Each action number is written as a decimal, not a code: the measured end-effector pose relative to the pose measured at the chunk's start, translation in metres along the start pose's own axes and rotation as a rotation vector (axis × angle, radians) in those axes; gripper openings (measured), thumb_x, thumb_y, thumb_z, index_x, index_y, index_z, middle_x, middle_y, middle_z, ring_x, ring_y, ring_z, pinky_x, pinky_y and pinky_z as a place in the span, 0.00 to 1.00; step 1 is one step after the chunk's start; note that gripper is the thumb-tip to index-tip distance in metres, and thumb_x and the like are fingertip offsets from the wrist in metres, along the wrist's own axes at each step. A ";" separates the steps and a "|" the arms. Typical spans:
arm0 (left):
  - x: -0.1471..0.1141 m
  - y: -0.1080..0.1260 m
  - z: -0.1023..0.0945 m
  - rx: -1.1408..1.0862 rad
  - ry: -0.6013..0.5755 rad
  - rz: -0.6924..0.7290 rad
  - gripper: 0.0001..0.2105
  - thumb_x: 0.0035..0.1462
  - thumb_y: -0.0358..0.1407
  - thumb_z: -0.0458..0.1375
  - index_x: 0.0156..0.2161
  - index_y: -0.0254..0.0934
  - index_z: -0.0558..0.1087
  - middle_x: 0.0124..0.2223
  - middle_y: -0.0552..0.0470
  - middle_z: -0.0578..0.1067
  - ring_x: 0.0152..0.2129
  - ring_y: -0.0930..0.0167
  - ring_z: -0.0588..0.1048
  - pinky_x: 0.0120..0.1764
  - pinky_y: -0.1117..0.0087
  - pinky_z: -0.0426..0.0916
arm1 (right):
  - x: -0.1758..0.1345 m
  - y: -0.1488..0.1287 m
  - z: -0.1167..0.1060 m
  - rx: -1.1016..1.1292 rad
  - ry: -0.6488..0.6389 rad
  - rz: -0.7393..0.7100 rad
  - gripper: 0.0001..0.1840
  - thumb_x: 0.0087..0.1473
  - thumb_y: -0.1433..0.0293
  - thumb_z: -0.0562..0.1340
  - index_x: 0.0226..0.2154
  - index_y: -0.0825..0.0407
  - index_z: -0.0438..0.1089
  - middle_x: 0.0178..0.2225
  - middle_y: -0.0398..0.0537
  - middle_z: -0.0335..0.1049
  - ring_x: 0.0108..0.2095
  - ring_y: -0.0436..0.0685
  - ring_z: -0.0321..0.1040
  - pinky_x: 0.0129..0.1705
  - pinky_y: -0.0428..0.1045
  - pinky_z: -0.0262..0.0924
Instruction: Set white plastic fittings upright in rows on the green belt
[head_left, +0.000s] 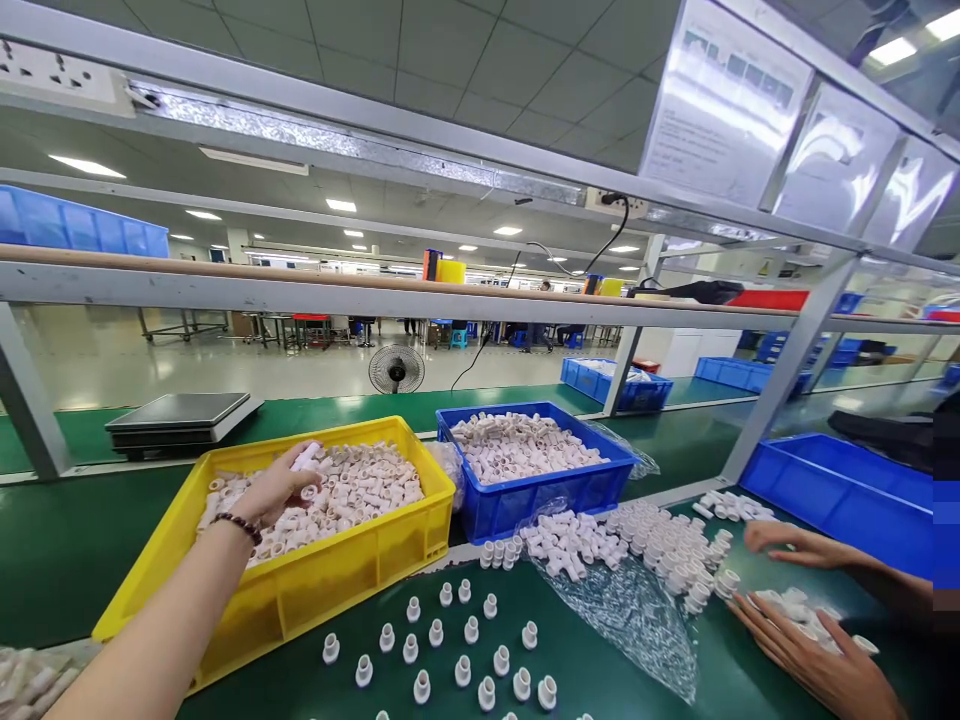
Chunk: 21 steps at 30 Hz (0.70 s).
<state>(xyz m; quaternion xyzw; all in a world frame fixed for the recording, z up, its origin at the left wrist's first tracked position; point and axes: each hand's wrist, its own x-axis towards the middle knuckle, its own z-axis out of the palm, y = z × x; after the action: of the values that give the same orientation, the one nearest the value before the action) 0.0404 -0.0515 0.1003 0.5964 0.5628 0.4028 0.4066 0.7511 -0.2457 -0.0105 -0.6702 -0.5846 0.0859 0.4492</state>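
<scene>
My left hand, with a dark beaded bracelet at the wrist, reaches over the yellow bin. Its fingers are curled round a white plastic pipe fitting, just above the heap of loose white fittings inside. Below the bin, several small white fittings stand upright and spaced apart on the green tabletop. My right hand is out of view.
Right of the yellow bin stands a blue bin of white fittings. More fittings lie on clear plastic film. A co-worker's hands gather fittings at the right. A scale sits behind; a shelf rail crosses above.
</scene>
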 end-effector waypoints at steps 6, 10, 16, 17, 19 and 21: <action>-0.116 0.004 0.048 -0.564 -0.358 -0.059 0.37 0.39 0.31 0.60 0.55 0.46 0.50 0.29 0.56 0.67 0.19 0.75 0.66 0.13 0.78 0.60 | -0.002 -0.037 -0.002 0.230 -0.047 0.158 0.37 0.52 0.52 0.32 0.24 0.37 0.75 0.29 0.53 0.70 0.36 0.61 0.69 0.38 0.57 0.60; -0.177 -0.016 0.103 -0.869 -0.552 -0.197 0.34 0.36 0.30 0.62 0.51 0.46 0.56 0.38 0.50 0.69 0.17 0.77 0.66 0.11 0.80 0.55 | -0.060 -0.162 0.071 0.297 -0.113 0.118 0.25 0.48 0.56 0.43 0.26 0.40 0.74 0.17 0.48 0.61 0.24 0.59 0.67 0.18 0.52 0.58; -0.218 -0.048 0.168 -1.145 -0.787 -0.298 0.30 0.28 0.30 0.67 0.43 0.44 0.65 0.34 0.51 0.72 0.16 0.80 0.67 0.20 0.78 0.56 | -0.170 -0.303 0.215 0.608 -0.441 0.054 0.25 0.47 0.50 0.55 0.46 0.40 0.66 0.26 0.46 0.69 0.28 0.58 0.67 0.27 0.51 0.63; -0.221 -0.054 0.175 -1.157 -0.794 -0.318 0.31 0.27 0.30 0.68 0.42 0.44 0.65 0.33 0.51 0.72 0.16 0.80 0.67 0.21 0.78 0.56 | -0.174 -0.307 0.222 0.641 -0.530 0.056 0.26 0.49 0.50 0.54 0.47 0.43 0.65 0.29 0.47 0.70 0.31 0.58 0.68 0.32 0.52 0.63; -0.227 -0.066 0.186 -1.162 -0.772 -0.351 0.32 0.25 0.32 0.69 0.42 0.42 0.66 0.30 0.51 0.72 0.19 0.78 0.67 0.22 0.78 0.56 | -0.174 -0.306 0.225 0.716 -0.704 0.078 0.25 0.52 0.51 0.53 0.47 0.47 0.66 0.37 0.49 0.69 0.38 0.57 0.66 0.42 0.53 0.60; -0.233 -0.077 0.194 -1.159 -0.728 -0.381 0.29 0.27 0.33 0.69 0.41 0.40 0.68 0.27 0.52 0.71 0.20 0.77 0.66 0.23 0.77 0.56 | -0.172 -0.298 0.223 0.798 -0.818 0.143 0.22 0.52 0.54 0.56 0.44 0.49 0.67 0.41 0.49 0.67 0.43 0.57 0.64 0.47 0.53 0.56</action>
<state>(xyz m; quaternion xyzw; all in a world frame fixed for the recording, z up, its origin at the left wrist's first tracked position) 0.1858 -0.2877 -0.0438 0.2720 0.1809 0.3342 0.8841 0.3457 -0.3076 -0.0013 -0.3987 -0.5863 0.5823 0.3977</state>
